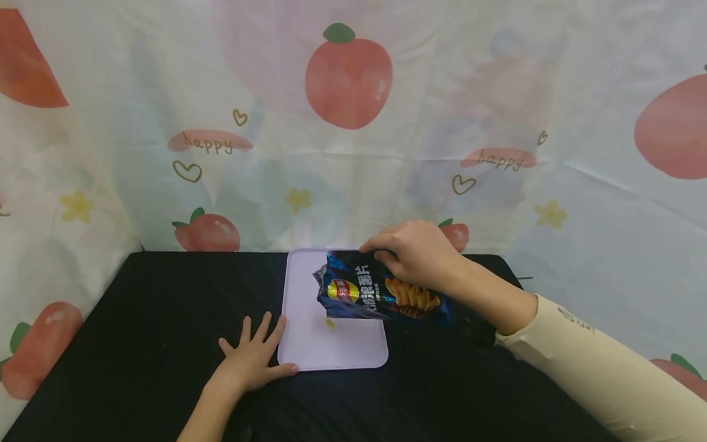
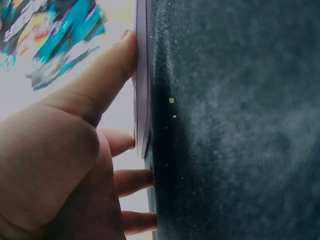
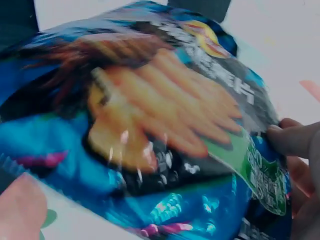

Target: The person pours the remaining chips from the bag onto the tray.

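A dark blue potato chip bag (image 1: 345,304) lies on its side in the air over the lilac tray (image 1: 331,351), its crumpled end pointing left. My right hand (image 1: 422,255) pinches the bag's upper edge from above; the right wrist view shows thumb and fingers (image 3: 295,142) gripping its side. Below the bag, a small yellow chip piece (image 1: 329,323) sits on the tray. My left hand (image 1: 248,362) is spread out at the tray's near left side. In the left wrist view its thumb (image 2: 112,70) rests against the tray's rim (image 2: 142,95).
A black cloth (image 1: 166,344) covers the table. Behind it hangs a pale curtain (image 1: 386,178) with printed fruit, right up against the table's far edge. A few tiny crumbs (image 2: 171,100) dot the cloth beside the tray.
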Demonstrator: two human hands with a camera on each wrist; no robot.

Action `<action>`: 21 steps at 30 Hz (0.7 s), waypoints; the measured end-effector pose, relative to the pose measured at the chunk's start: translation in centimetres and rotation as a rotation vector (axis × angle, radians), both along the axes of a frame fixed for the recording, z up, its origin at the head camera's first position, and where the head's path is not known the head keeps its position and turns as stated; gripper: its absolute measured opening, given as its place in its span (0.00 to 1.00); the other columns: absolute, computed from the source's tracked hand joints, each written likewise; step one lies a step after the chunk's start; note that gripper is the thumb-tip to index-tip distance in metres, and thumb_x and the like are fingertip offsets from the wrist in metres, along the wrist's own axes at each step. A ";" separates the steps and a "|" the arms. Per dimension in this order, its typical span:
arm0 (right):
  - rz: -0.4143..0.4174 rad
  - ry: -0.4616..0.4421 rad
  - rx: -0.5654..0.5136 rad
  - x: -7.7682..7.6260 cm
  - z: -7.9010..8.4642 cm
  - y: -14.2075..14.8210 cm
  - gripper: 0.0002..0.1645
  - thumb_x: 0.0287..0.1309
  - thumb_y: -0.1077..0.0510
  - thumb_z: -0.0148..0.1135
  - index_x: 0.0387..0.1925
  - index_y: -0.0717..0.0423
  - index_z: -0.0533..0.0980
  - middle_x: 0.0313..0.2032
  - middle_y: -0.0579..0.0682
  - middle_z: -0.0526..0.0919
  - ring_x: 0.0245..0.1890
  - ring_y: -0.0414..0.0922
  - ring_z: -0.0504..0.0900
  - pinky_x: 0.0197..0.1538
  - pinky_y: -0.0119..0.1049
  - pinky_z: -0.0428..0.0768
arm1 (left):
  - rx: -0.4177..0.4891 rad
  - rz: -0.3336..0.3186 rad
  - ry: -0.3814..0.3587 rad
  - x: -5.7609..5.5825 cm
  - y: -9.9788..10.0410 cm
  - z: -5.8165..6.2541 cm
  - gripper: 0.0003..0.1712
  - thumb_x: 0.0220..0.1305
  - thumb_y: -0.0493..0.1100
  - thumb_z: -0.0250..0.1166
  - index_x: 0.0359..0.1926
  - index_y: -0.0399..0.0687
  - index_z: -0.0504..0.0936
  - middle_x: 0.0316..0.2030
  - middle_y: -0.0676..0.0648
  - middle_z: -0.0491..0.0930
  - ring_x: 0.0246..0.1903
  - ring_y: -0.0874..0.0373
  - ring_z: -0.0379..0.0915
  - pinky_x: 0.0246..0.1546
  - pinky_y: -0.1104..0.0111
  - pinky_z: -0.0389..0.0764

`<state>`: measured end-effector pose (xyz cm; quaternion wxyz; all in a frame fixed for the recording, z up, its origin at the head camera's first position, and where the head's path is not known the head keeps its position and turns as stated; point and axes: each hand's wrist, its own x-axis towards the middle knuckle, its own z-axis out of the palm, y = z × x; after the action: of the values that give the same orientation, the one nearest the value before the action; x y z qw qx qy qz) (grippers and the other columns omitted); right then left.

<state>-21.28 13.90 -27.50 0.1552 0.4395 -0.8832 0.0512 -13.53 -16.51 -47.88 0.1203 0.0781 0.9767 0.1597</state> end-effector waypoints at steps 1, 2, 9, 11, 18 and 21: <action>-0.002 -0.003 0.002 0.0 0.0 0.0 0.13 0.62 0.61 0.66 0.46 0.42 0.87 0.44 0.44 0.89 0.19 0.37 0.74 0.19 0.31 0.63 | 0.000 -0.001 -0.002 0.0 0.0 0.0 0.61 0.52 0.77 0.63 0.78 0.53 0.54 0.77 0.34 0.48 0.72 0.20 0.35 0.51 0.16 0.38; -0.006 0.000 0.002 0.0 0.0 0.1 0.14 0.62 0.61 0.66 0.46 0.42 0.87 0.43 0.44 0.89 0.18 0.37 0.73 0.19 0.31 0.62 | 0.002 0.000 -0.004 0.0 0.0 -0.1 0.61 0.52 0.77 0.64 0.78 0.53 0.54 0.77 0.34 0.48 0.72 0.21 0.35 0.51 0.16 0.38; -0.010 0.000 0.023 -0.1 0.2 -0.2 0.14 0.62 0.61 0.65 0.45 0.41 0.87 0.41 0.42 0.90 0.16 0.37 0.68 0.19 0.31 0.60 | 0.006 0.011 -0.005 0.0 -0.1 -0.2 0.61 0.52 0.77 0.64 0.78 0.53 0.54 0.77 0.35 0.48 0.73 0.21 0.35 0.52 0.17 0.37; -0.013 0.010 0.029 0.0 0.3 -0.3 0.14 0.62 0.61 0.65 0.45 0.41 0.87 0.41 0.42 0.90 0.16 0.37 0.68 0.18 0.31 0.59 | 0.003 0.011 -0.002 0.0 -0.1 -0.2 0.61 0.52 0.77 0.64 0.78 0.53 0.54 0.77 0.35 0.48 0.73 0.21 0.35 0.52 0.17 0.37; -0.013 0.030 0.029 0.1 0.3 -0.3 0.14 0.62 0.61 0.64 0.45 0.41 0.87 0.41 0.43 0.90 0.13 0.37 0.65 0.17 0.31 0.58 | 0.008 0.006 0.002 0.0 -0.1 -0.1 0.61 0.52 0.76 0.64 0.78 0.53 0.54 0.77 0.35 0.48 0.73 0.21 0.35 0.52 0.17 0.38; -0.009 0.034 0.034 0.1 0.2 -0.2 0.14 0.62 0.62 0.64 0.44 0.41 0.87 0.40 0.42 0.90 0.13 0.36 0.63 0.17 0.30 0.57 | 0.014 0.005 0.002 0.1 0.0 -0.1 0.61 0.52 0.76 0.65 0.78 0.53 0.54 0.77 0.35 0.48 0.72 0.21 0.35 0.51 0.16 0.38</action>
<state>-21.18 13.74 -27.26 0.1628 0.4390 -0.8832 0.0283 -13.42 -16.52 -47.94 0.1185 0.0765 0.9758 0.1670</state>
